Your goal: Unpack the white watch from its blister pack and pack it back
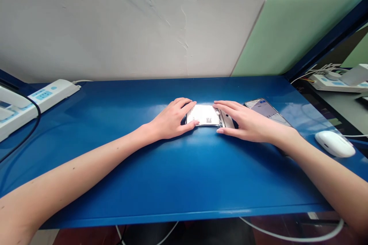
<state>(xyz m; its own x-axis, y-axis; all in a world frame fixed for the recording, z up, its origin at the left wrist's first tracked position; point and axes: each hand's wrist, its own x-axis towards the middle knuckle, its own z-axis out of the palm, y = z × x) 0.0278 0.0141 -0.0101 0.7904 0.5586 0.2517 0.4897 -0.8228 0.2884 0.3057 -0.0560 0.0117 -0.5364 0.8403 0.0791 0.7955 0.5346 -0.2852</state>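
Note:
A flat white packet (204,115) with a small QR code and a shiny clear plastic edge lies on the blue tabletop (184,168). Its right end is a pale strip with a dark hole. My left hand (175,118) grips the left end, thumb on the near edge and fingers along the far edge. Over the right end, my right hand (240,120) spans the packet between thumb and fingers. The packet's two ends are partly hidden under my hands.
Beside my right hand lies a phone (266,111), screen lit. A white mouse (335,143) sits farther right. White power strips (43,97) with a black cable stand at the left. The white wall panel (129,38) rises behind the table.

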